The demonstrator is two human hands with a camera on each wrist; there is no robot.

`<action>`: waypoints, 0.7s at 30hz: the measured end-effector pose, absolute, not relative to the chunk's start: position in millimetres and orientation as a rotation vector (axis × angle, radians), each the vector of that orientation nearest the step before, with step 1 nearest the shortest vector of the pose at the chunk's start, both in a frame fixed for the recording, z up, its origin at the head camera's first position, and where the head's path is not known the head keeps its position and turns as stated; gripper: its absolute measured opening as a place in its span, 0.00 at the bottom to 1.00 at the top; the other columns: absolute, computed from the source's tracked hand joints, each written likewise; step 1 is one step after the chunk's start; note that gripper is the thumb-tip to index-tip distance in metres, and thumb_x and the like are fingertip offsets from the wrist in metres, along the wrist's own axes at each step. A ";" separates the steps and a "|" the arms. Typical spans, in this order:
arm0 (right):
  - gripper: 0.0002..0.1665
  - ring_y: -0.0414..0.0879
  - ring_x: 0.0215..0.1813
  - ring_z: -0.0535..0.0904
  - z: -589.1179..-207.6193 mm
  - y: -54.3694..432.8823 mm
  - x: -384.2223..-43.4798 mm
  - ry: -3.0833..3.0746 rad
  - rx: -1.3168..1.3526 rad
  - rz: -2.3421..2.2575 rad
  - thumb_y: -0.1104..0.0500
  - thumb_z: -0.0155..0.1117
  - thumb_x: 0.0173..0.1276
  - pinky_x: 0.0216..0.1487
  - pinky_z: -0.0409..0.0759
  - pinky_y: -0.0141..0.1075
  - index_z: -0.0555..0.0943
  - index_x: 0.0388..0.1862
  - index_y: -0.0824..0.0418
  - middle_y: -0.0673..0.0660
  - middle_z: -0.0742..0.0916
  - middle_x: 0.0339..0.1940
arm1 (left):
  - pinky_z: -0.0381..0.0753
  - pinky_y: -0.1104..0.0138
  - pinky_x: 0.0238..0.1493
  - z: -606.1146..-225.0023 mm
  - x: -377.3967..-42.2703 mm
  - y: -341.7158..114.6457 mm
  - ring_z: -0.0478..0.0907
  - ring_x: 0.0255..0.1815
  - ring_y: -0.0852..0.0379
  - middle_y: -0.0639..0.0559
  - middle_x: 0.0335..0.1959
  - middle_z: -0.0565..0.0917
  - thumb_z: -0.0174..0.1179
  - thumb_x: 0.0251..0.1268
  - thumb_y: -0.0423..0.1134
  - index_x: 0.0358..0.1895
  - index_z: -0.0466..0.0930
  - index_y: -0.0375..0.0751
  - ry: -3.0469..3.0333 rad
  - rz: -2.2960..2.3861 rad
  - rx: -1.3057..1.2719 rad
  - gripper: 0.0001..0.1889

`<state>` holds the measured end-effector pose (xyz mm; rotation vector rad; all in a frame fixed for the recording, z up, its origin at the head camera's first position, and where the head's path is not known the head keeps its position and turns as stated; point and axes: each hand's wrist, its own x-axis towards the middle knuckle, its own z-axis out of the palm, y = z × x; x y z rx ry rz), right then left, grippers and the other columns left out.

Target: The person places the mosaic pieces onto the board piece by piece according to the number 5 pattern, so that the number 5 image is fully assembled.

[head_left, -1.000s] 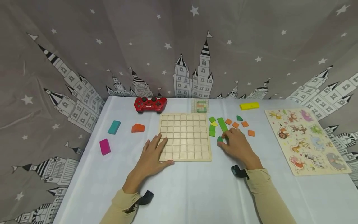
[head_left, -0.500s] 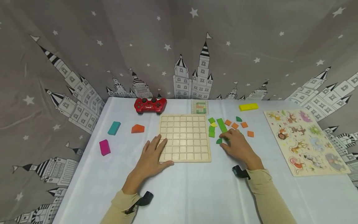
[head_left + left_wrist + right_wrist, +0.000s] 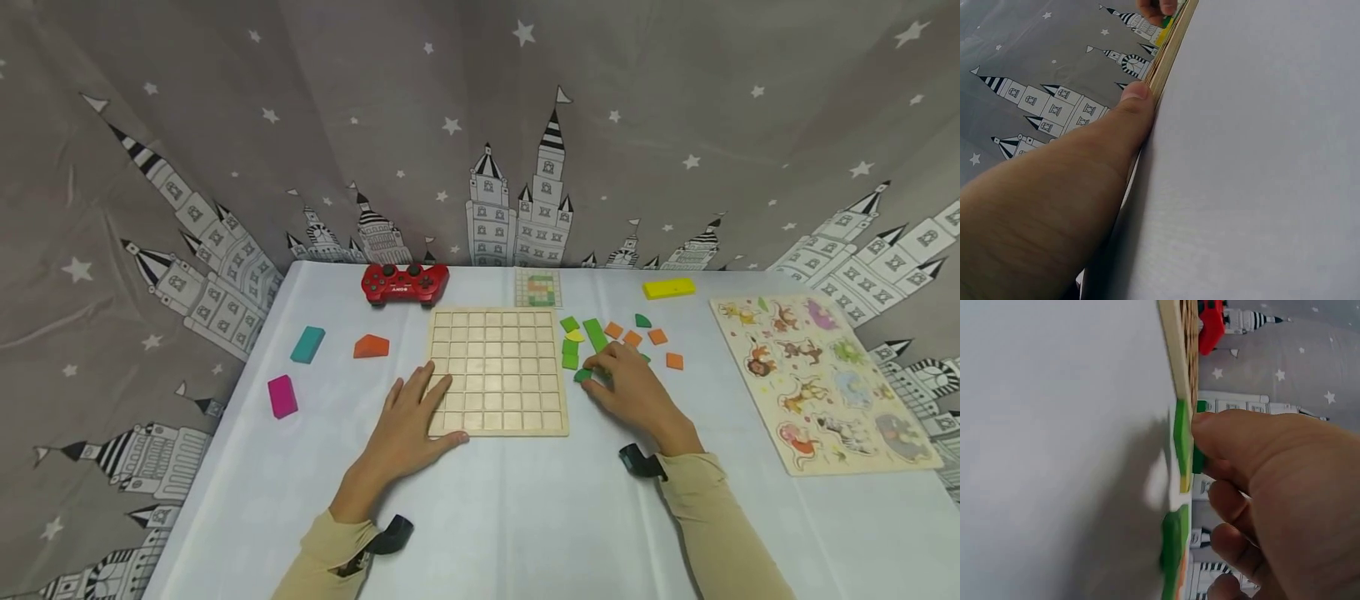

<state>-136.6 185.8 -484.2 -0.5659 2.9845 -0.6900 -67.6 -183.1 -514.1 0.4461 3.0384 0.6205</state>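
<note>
A square wooden grid board (image 3: 498, 373) lies on the white table. My left hand (image 3: 405, 429) rests on its left edge with fingers spread; the thumb shows along the board's side in the left wrist view. To the right of the board, my right hand (image 3: 633, 387) pinches a dark green quarter-round piece (image 3: 1199, 457) between thumb and fingertips. Just beyond the hand lie a long light green strip (image 3: 596, 335), light green squares (image 3: 570, 349), a yellow piece (image 3: 575, 336) and several orange squares (image 3: 632, 339). The palm hides part of that area.
Behind the board lie a small pattern card (image 3: 537, 287) and a red game controller (image 3: 405, 284). Teal (image 3: 307, 344), magenta (image 3: 282, 397) and orange (image 3: 371, 346) blocks sit left, a yellow block (image 3: 669, 288) at back right. An animal puzzle board (image 3: 825, 383) occupies the right side.
My right hand has shifted slightly left with the dark green piece, which it now pinches. A bit of another dark green piece shows behind the hand. The left hand stays put.
</note>
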 end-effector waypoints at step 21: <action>0.18 0.50 0.56 0.76 -468.0 56.4 -208.2 2.786 -0.890 -0.792 0.49 0.64 0.74 0.62 0.79 0.45 0.85 0.55 0.56 0.55 0.83 0.54 | 0.48 0.38 0.81 -512.0 -67.3 -181.6 0.50 0.84 0.37 0.42 0.83 0.56 0.64 0.58 0.70 0.77 0.66 0.54 3.020 0.607 0.446 0.46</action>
